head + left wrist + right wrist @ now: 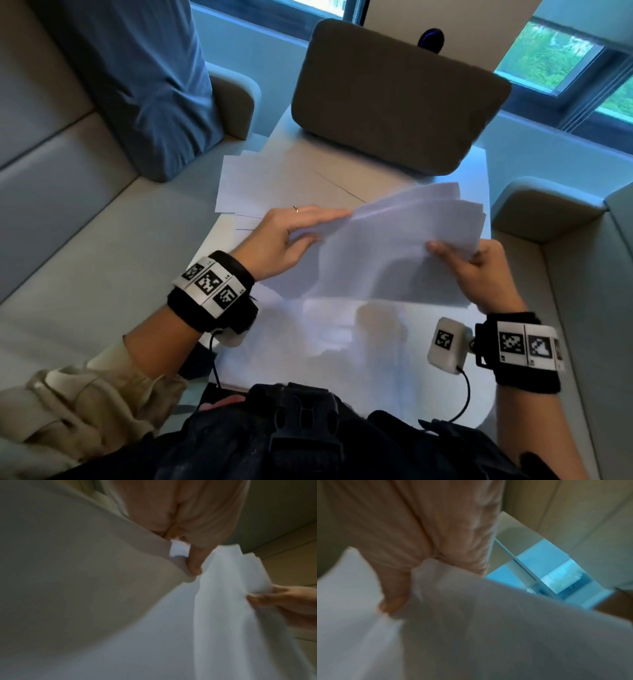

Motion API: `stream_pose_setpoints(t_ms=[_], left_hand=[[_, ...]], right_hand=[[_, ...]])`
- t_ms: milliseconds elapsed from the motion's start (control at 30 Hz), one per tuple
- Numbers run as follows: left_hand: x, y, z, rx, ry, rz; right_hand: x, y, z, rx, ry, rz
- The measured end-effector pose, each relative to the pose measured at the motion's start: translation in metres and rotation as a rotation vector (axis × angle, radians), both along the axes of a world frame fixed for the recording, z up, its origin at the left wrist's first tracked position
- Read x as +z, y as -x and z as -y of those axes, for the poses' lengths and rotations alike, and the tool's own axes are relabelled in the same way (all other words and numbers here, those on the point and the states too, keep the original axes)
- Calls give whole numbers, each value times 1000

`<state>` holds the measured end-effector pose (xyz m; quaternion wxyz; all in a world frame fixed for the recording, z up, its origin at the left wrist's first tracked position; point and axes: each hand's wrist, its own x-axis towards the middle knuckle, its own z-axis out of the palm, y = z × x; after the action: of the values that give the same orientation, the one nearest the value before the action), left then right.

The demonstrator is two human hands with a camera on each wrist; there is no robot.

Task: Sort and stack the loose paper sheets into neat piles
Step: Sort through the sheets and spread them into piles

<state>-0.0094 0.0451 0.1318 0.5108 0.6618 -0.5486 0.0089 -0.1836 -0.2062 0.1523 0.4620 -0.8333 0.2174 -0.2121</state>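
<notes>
A bundle of several white paper sheets (394,250) hangs tilted above the white table (476,164), its far edges fanned out. My right hand (476,270) pinches the bundle's near right edge, thumb on top. My left hand (298,236) holds the bundle's left corner, fingers stretched along its top and thumb underneath. In the left wrist view the thumb presses the paper sheets (228,601). In the right wrist view, blurred, the thumb clamps the sheets (471,615). More loose sheets (274,185) lie spread on the table beyond my left hand.
A dark grey padded chair back (394,99) stands at the table's far end. Beige sofa seats (85,222) flank the table on both sides, with a blue cushion (150,89) at the left. A window (565,58) is behind.
</notes>
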Motion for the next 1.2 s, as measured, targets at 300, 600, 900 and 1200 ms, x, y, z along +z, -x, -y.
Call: stream_pose_setpoints(t_ms=[300, 600, 900, 1200], left_hand=[[-54, -52, -38, 526, -592, -233], [-119, -38, -45, 427, -1087, -320], [-154, -61, -40, 586, -1249, -390], [-166, -98, -25, 873, -1043, -686]], right_hand=[[-89, 40, -8, -319, -354, -94], [-162, 54, -27, -237, -56, -561], [-196, 72, -21, -182, 144, -918], [-209, 95, -18, -206, 120, -1034]])
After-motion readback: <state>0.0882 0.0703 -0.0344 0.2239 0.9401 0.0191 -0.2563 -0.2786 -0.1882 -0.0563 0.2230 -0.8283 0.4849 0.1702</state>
